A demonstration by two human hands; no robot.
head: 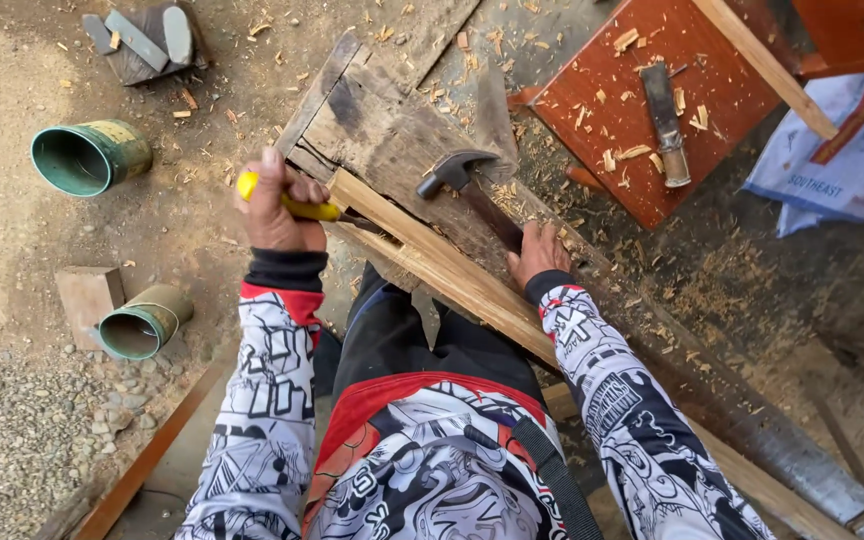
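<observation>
Between hands, wood strip; chisel left, hammer right.

The chisel blade tip hides behind the wood strip.

The pale, freshly cut wooden strip looked smooth and matt on the grey, weathered, rough timber block. The claw hammer had a dull dark metal head and brown wooden handle. The chisel's yellow plastic handle shone glossy. The red-brown painted wooden board was scuffed.
</observation>
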